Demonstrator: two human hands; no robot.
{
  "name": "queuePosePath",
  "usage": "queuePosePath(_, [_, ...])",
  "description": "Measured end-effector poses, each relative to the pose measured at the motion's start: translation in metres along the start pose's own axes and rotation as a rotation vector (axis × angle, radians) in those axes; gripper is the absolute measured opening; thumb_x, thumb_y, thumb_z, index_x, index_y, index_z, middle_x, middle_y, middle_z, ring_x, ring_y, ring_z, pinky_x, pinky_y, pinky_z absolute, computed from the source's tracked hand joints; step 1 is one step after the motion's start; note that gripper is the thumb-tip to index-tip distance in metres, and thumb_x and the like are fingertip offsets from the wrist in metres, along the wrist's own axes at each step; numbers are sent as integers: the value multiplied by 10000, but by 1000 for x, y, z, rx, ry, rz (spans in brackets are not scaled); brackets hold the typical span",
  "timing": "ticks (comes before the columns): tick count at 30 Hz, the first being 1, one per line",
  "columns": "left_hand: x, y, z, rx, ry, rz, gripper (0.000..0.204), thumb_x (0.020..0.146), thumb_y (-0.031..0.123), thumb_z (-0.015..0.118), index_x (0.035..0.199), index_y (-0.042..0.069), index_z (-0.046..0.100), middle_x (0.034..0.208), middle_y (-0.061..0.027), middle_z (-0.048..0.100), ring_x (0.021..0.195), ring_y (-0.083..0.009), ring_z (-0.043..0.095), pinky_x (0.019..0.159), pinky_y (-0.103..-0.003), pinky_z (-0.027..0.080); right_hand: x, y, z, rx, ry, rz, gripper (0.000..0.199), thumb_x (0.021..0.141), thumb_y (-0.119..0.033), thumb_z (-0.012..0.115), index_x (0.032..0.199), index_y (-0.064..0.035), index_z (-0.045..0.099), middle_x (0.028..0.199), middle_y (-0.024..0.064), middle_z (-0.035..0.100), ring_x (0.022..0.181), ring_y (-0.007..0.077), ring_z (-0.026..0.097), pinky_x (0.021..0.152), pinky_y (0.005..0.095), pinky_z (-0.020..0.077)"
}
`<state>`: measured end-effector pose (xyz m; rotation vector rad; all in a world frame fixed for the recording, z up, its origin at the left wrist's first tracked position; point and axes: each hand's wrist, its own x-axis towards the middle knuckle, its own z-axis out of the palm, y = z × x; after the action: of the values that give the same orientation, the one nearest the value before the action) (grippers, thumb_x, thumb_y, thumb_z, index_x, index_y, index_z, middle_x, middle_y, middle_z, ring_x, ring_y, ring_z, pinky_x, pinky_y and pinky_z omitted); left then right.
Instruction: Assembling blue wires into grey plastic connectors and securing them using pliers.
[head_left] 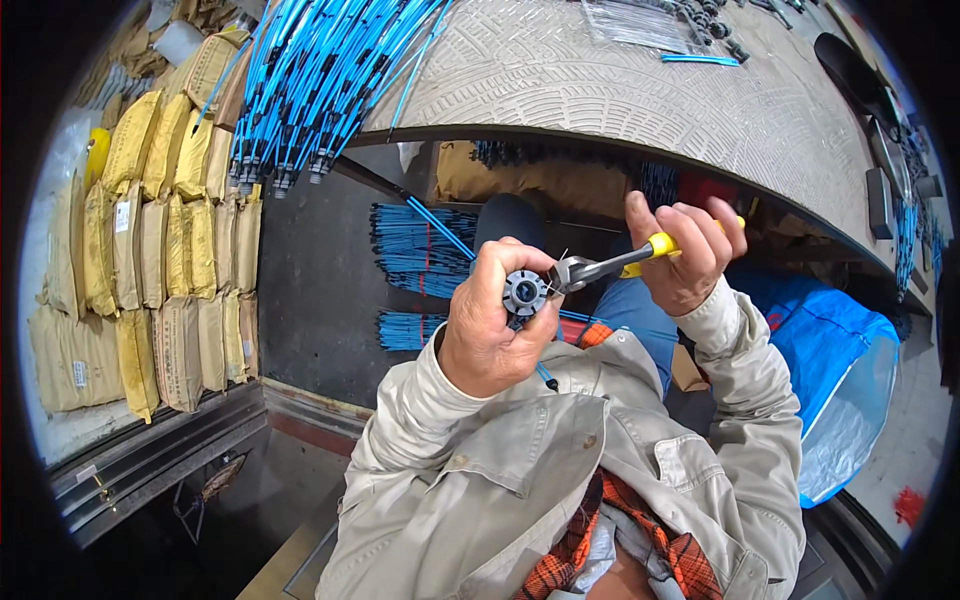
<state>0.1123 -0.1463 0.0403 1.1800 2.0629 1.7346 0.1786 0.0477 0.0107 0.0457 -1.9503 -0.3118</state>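
Note:
My left hand [478, 335] is closed round a dark round fitting [524, 293] with a slotted rim and a hole in its middle. From it a thin blue tube [440, 226] runs up to the left, and a black-tipped blue end [546, 377] shows below the hand. With my right hand [692, 255] I grip yellow-handled pliers [605, 266]. Their metal jaws lie against the fitting's right side, where thin wire-like ends stick out. Whether the jaws are closed on one of these I cannot tell.
A big bunch of blue tubes [320, 80] with black ends hangs over the left edge of the patterned table [600, 90]. Bundled blue tubes [410, 250] lie lower down. Wrapped yellow-brown packages [160, 240] are stacked left; a blue bag [830, 350] stands right.

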Motion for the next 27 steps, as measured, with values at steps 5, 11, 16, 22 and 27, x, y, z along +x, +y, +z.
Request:
queuePosePath(5, [2,2,-1,-87,-35,-8,412,630,-57,610,1025,7,511,871,-105,565,647,-175,527,587,-264,425,20,38,-33,523,-526,-163,243,616,-129,779,692,-51,561,854,65,555,614,174,509,504,267,433])
queuePosePath(11, [2,4,-4,-226,-291,30,465,579,51,755,1011,19,586,820,-66,595,645,-142,527,639,-248,409,40,63,-64,1447,-1380,223,345,644,-121,747,881,-3,527,842,97,554,617,190,525,519,281,454])
queuePosePath(16, [6,-1,-1,-284,-397,131,528,510,177,824,977,35,621,789,-35,611,635,-118,514,674,-236,391,19,53,-70,2168,-1577,838,411,741,-142,682,1043,16,451,802,123,559,585,192,560,489,269,474])
queuePosePath(22, [1,-14,-1,-331,-271,133,607,446,282,848,946,18,628,817,-65,635,679,-146,516,690,-263,392,16,45,-69,2356,-1610,1003,469,784,-141,646,1154,16,404,802,140,566,563,193,575,471,255,476])
queuePosePath(27, [13,-4,-12,-369,-466,-44,601,455,286,854,937,7,626,796,-78,637,697,-159,520,689,-285,390,21,47,-81,2147,-1684,892,526,790,-126,630,1231,2,375,829,152,572,547,191,575,461,240,466])
